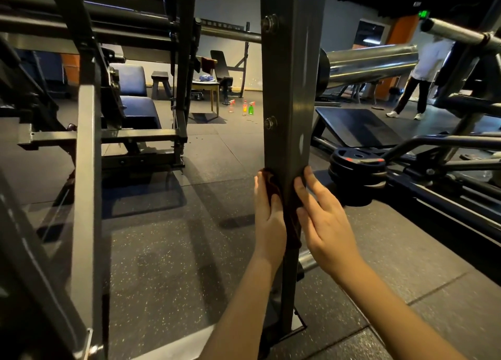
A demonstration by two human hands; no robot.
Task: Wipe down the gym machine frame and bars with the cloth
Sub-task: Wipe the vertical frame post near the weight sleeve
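Note:
A dark grey upright post of the gym machine stands in the middle of the view, bolted on its left face. A dark brown cloth is wrapped round the post low down. My left hand presses the cloth against the post's left side with straight fingers. My right hand lies flat on the right side, fingers straight, holding the cloth to the metal. Most of the cloth is hidden between my hands and the post.
Stacked weight plates sit on a sleeve just right of the post. A steel roller and bars lie beyond. More frame members stand at left. Spray bottles rest on the floor by a table; a person stands far right.

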